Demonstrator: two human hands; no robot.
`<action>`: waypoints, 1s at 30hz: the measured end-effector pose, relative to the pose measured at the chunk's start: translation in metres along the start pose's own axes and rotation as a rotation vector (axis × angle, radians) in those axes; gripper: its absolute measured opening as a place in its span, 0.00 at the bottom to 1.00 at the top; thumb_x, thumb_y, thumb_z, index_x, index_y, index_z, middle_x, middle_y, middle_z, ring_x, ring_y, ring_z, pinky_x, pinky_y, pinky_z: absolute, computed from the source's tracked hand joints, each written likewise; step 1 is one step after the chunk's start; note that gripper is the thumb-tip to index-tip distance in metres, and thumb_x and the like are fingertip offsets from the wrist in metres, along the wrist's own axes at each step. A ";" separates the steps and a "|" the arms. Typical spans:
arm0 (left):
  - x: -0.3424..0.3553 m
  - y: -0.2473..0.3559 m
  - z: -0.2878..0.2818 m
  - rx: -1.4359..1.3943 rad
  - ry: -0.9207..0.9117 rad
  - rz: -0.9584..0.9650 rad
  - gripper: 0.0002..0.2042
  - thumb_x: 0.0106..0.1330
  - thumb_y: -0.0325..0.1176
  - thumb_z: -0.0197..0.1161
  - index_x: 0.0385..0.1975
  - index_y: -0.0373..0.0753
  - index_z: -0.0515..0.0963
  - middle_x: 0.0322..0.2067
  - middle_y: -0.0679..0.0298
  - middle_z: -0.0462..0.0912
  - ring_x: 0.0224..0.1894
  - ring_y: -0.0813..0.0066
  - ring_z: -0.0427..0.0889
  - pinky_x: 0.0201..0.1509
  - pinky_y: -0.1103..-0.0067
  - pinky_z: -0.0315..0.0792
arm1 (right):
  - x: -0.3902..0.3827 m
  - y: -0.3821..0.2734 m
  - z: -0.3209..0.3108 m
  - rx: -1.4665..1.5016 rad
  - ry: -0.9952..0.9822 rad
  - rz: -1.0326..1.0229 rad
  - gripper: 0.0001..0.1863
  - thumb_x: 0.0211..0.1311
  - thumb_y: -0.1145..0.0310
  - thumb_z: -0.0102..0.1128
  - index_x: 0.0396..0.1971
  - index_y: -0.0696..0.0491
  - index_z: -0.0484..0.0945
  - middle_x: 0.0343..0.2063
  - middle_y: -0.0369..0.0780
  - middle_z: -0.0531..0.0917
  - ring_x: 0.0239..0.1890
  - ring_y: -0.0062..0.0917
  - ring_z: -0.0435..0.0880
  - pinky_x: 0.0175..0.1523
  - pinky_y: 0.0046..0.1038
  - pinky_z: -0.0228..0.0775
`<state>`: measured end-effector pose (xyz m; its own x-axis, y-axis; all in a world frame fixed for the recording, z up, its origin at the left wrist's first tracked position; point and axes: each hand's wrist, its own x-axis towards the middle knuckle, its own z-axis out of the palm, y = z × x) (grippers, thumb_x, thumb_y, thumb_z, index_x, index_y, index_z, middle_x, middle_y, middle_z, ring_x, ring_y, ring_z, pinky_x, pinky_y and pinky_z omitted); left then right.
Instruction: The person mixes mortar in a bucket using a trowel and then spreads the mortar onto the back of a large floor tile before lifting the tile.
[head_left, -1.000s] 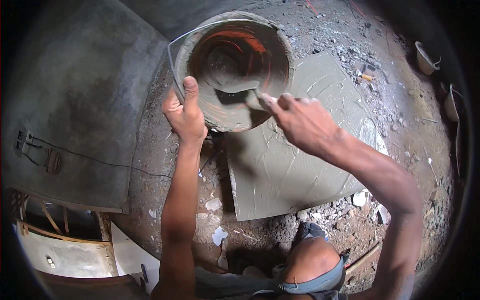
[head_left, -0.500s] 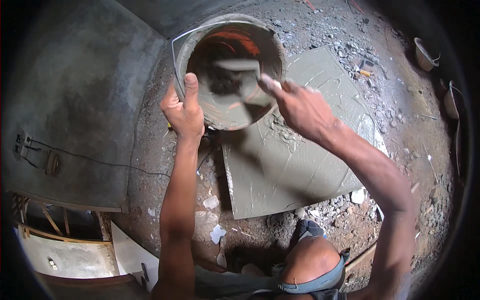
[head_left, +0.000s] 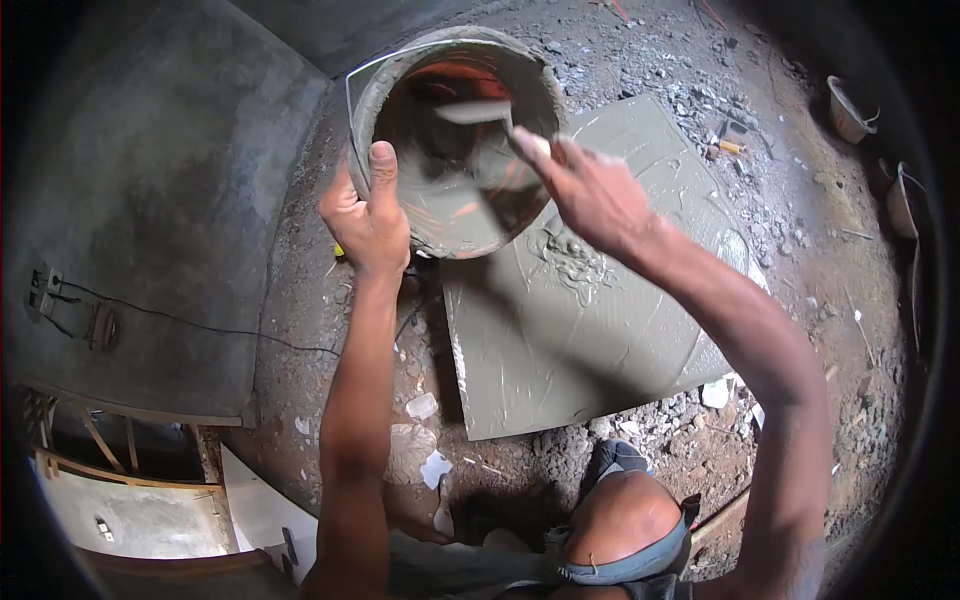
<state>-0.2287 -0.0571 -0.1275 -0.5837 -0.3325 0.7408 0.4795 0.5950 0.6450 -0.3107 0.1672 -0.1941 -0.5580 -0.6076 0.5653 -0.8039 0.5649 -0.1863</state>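
My left hand [head_left: 368, 222] grips the rim of a mortar-crusted bucket [head_left: 465, 226], its thumb pressed over the edge. The bucket is tilted so that its mouth faces me, with orange showing through the grey smears inside. My right hand [head_left: 600, 200] is closed around the handle of a trowel [head_left: 474, 112], whose blade is inside the bucket and slightly blurred. Below the bucket lies a large square slab [head_left: 560, 350] coated with grey mortar. A rough heap of wet mortar [head_left: 575, 262] sits on the slab's upper part.
Rubble [head_left: 640, 60] and pale chips cover the ground around the slab. Two buckets [head_left: 850, 112] stand at the far right. A grey wall [head_left: 150, 180] rises on the left, with a black cable [head_left: 190, 318] running from its sockets. My bent knee [head_left: 625, 520] is near the slab's front edge.
My right hand has drawn the trowel slightly up and to the left within the bucket. The mortar heap on the slab shows more fully. My left hand keeps its hold.
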 end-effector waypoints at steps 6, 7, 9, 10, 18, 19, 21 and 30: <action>-0.008 -0.010 -0.003 0.094 0.027 0.043 0.20 0.72 0.45 0.63 0.47 0.32 0.82 0.34 0.67 0.85 0.37 0.82 0.76 0.45 0.81 0.70 | -0.018 -0.016 -0.005 0.000 -0.179 0.023 0.32 0.64 0.75 0.49 0.69 0.54 0.59 0.38 0.50 0.79 0.38 0.44 0.85 0.39 0.41 0.80; -0.009 -0.007 0.000 0.089 0.024 0.036 0.20 0.72 0.45 0.63 0.47 0.32 0.82 0.34 0.67 0.85 0.37 0.82 0.76 0.45 0.81 0.70 | -0.013 -0.016 -0.011 0.040 -0.125 0.051 0.32 0.64 0.75 0.49 0.69 0.53 0.59 0.38 0.50 0.79 0.38 0.44 0.85 0.38 0.42 0.80; -0.008 0.000 0.006 0.095 -0.008 0.067 0.20 0.72 0.45 0.62 0.48 0.31 0.82 0.35 0.65 0.85 0.38 0.81 0.77 0.47 0.80 0.71 | -0.008 -0.015 -0.011 0.050 -0.036 0.032 0.30 0.65 0.74 0.48 0.69 0.52 0.60 0.38 0.49 0.79 0.38 0.44 0.85 0.38 0.42 0.80; -0.008 -0.002 0.007 0.090 -0.010 0.068 0.20 0.72 0.45 0.62 0.48 0.31 0.82 0.35 0.65 0.85 0.38 0.81 0.77 0.47 0.80 0.71 | -0.010 -0.017 -0.005 0.039 -0.033 0.013 0.30 0.65 0.74 0.48 0.69 0.52 0.60 0.39 0.49 0.79 0.39 0.44 0.85 0.39 0.42 0.80; -0.005 -0.004 -0.004 0.069 -0.006 0.060 0.20 0.73 0.42 0.62 0.51 0.30 0.80 0.43 0.60 0.87 0.45 0.78 0.80 0.53 0.79 0.72 | -0.006 -0.013 0.000 0.050 -0.095 0.016 0.32 0.65 0.72 0.50 0.70 0.47 0.59 0.41 0.48 0.78 0.41 0.43 0.84 0.41 0.41 0.80; -0.006 -0.003 -0.003 0.068 -0.006 0.060 0.20 0.73 0.42 0.62 0.51 0.30 0.80 0.43 0.60 0.87 0.45 0.78 0.80 0.53 0.79 0.72 | 0.003 -0.012 -0.004 0.048 -0.014 0.018 0.30 0.66 0.72 0.49 0.68 0.52 0.61 0.40 0.50 0.79 0.41 0.43 0.85 0.40 0.40 0.81; -0.006 -0.002 -0.001 0.060 -0.003 0.076 0.20 0.73 0.42 0.62 0.52 0.29 0.80 0.44 0.59 0.87 0.45 0.77 0.81 0.53 0.78 0.72 | -0.004 -0.013 0.001 0.025 0.025 0.005 0.30 0.65 0.72 0.49 0.69 0.53 0.61 0.40 0.50 0.79 0.41 0.43 0.85 0.39 0.41 0.81; -0.014 0.005 0.005 0.215 -0.003 0.124 0.20 0.73 0.41 0.62 0.54 0.29 0.79 0.48 0.54 0.85 0.50 0.72 0.82 0.56 0.76 0.71 | -0.010 -0.028 0.013 0.031 0.024 0.103 0.34 0.63 0.75 0.50 0.70 0.49 0.59 0.39 0.49 0.77 0.40 0.44 0.83 0.40 0.42 0.79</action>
<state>-0.2214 -0.0461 -0.1351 -0.5311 -0.2452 0.8111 0.3974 0.7733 0.4940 -0.2855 0.1500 -0.2045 -0.6332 -0.5330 0.5612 -0.7486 0.6060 -0.2691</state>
